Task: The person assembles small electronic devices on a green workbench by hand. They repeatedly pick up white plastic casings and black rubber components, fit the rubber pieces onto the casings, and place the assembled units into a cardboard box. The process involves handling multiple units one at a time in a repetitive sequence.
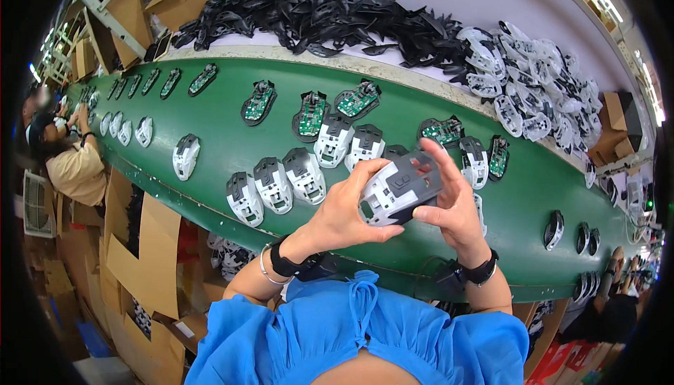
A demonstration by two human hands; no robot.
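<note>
Between my two hands is a computer mouse shell (400, 185), white at one end and dark grey at the other, tilted above the green belt. My left hand (344, 206) grips its white end, thumb below and fingers behind. Around the grey end my right hand (456, 206) is curled, its thumb at the lower edge and a finger reaching up past the far side. Just beyond lie more white-and-grey mouse shells (333, 140) and black mouse bases with green circuit boards (310, 114). To the left, several shells (304, 174) lie in a slanting row.
Black plastic parts (309, 16) are heaped on the ledge behind the belt (210, 114), with white shells (523, 79) piled at its right. More mouse parts (554, 230) lie at right. Cardboard boxes (151, 251) stand below left. Another person (77, 164) sits at far left.
</note>
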